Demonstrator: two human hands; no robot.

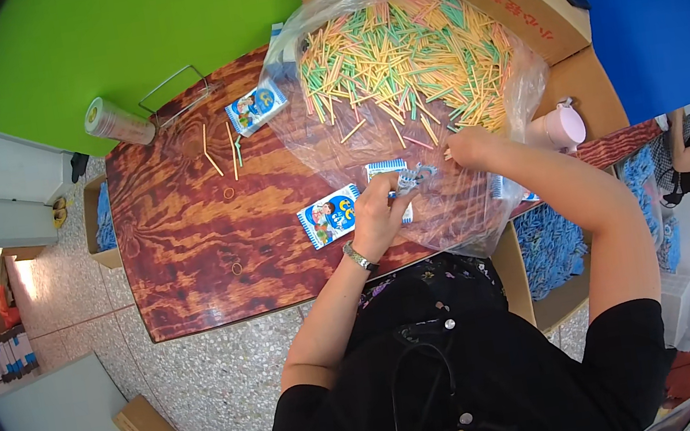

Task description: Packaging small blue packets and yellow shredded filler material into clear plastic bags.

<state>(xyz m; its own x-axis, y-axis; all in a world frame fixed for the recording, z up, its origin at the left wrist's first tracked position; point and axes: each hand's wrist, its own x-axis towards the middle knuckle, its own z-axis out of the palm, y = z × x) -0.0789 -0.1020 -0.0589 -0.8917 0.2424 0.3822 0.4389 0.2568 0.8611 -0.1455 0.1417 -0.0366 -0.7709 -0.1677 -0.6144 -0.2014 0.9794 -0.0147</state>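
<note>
**Red-brown desk with pastel sticks heaped just beyond the right hand**

Beyond both hands rise a green panel and an open cardboard box, whose side probably keeps the heap from spreading. Clear plastic lies under and around the sticks, likely to hold them together and off the wood.

At the heap's near edge, the right hand has its fingers drawn together; a pale tip shows there, perhaps a stick, but I cannot tell whether it is gripped. The left hand pinches a crinkled blue-and-white wrapper between thumb and fingers. Its loose end points toward the right hand, which would keep the reach between them short.

Just left of the left hand, a printed packet lies flat; another packet rests farther off, beyond and left. To the right hand's right sits a pink cup, seemingly out of its way.
</note>
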